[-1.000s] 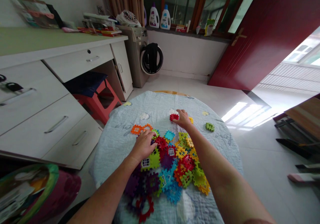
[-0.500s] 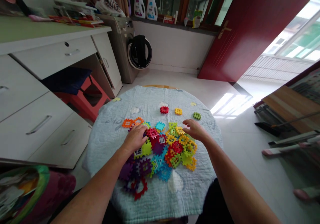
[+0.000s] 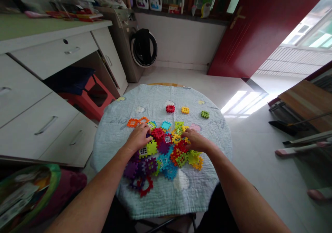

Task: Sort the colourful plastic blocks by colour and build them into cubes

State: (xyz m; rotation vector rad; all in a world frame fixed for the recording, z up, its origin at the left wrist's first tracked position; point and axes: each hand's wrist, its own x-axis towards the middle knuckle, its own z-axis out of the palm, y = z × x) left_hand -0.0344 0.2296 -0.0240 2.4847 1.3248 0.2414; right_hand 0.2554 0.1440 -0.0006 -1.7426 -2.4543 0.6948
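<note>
A heap of coloured plastic waffle-block tiles (image 3: 166, 153) lies on a small round table under a pale blue quilted cloth (image 3: 155, 101). My left hand (image 3: 138, 139) rests palm down on the heap's left side, its fingers curled over a purple and a green tile. On the right side of the heap my right hand (image 3: 195, 140) lies with its fingers bent over red and yellow tiles. Apart from the heap, in a row at the far side, lie a red tile (image 3: 170, 108), a yellow tile (image 3: 185, 110) and a green tile (image 3: 204, 114). Two joined orange tiles (image 3: 137, 122) lie at the left.
A white desk with drawers (image 3: 49, 87) stands at the left, a red stool (image 3: 90, 96) under it. A washing machine (image 3: 135, 46) is behind, a dark red door (image 3: 259, 28) at the right. A colourful bag (image 3: 26, 191) lies at the lower left.
My right hand left the red tile at the far side and came back onto the heap. The left hand stayed on the heap's left side. The view shifted.
</note>
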